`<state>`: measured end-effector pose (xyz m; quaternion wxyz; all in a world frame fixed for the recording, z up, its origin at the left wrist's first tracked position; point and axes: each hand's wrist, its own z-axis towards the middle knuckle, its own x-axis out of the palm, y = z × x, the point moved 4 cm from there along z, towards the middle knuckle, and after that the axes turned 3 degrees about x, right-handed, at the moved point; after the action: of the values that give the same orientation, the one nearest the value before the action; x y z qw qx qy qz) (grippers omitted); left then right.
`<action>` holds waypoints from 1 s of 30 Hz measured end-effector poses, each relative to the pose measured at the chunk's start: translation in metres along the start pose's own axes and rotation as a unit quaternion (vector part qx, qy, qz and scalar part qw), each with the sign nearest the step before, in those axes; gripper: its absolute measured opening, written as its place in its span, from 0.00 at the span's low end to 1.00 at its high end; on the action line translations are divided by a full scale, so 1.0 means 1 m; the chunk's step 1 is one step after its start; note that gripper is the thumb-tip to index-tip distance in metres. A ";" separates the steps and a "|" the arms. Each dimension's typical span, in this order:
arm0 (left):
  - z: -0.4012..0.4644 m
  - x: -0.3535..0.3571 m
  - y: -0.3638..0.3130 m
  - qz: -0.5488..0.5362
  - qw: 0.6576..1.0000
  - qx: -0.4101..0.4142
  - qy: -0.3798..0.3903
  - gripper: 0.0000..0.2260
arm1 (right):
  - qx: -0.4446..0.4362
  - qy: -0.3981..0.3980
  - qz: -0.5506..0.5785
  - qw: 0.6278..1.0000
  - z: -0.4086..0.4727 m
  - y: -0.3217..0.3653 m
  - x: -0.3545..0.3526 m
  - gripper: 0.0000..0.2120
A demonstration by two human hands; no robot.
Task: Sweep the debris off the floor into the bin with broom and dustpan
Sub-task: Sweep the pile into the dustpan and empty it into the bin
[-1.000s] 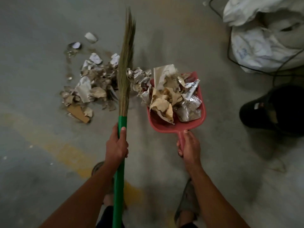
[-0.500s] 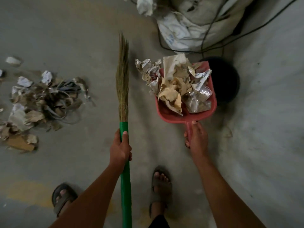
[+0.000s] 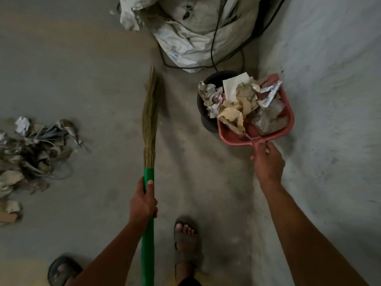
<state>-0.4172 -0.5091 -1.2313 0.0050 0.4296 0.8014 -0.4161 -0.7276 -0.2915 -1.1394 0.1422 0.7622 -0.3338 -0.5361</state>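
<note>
I have swung round from the heap to the bin: a second ago the red dustpan (image 3: 268,129) sat beside the pile, and now my right hand (image 3: 268,162) carries it loaded above the right side of the black bin (image 3: 208,100), its front edge and the crumpled paper (image 3: 210,96) overhanging the rim. My right fingers are wrapped tight round the dustpan's short handle. My left hand (image 3: 144,203) is clamped on the green handle of the grass broom (image 3: 150,120), thumb lying up the shaft, the bristles pointing away from me toward the white sacks (image 3: 191,38) and clear of any rubbish.

The load of torn card, paper and clear wrappers has not tipped out yet; I judge the next move is a tilt forward and left so it drops inside and not down the bin's side. The rest of the debris (image 3: 31,157) lies well apart on the floor to my left, so at least one more sweep is needed after this.
</note>
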 end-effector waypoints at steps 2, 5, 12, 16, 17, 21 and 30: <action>0.002 0.002 0.000 0.006 1.000 -0.001 0.000 0.17 | 0.005 0.000 -0.028 1.000 0.009 0.007 -0.002 0.18; 0.004 0.005 0.000 0.007 1.000 -0.010 -0.003 0.16 | -0.006 -0.010 -0.085 0.996 0.020 0.019 -0.002 0.22; 0.008 0.006 -0.006 0.007 1.000 -0.008 -0.002 0.17 | -0.023 -0.005 -0.260 0.965 0.030 0.075 0.000 0.22; 0.009 0.002 -0.011 -0.004 1.000 -0.003 0.004 0.17 | -0.030 0.013 -0.307 0.951 0.026 0.102 0.003 0.22; 0.009 0.000 -0.012 -0.005 1.000 -0.003 0.003 0.16 | -0.033 0.017 -0.314 0.949 0.025 0.107 0.003 0.21; 0.011 -0.007 -0.013 -0.007 1.000 -0.004 0.012 0.19 | -0.038 0.033 -0.318 0.947 0.017 0.118 0.003 0.22; 0.013 -0.020 0.003 0.007 1.000 -0.009 0.017 0.22 | -0.041 0.022 -0.324 0.945 -0.005 0.128 -0.014 0.30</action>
<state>-0.4072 -0.5311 -1.2343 -0.0024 0.4420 0.8023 -0.4012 -0.7717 -0.3777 -1.0539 -0.0007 0.8344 -0.0432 -0.5495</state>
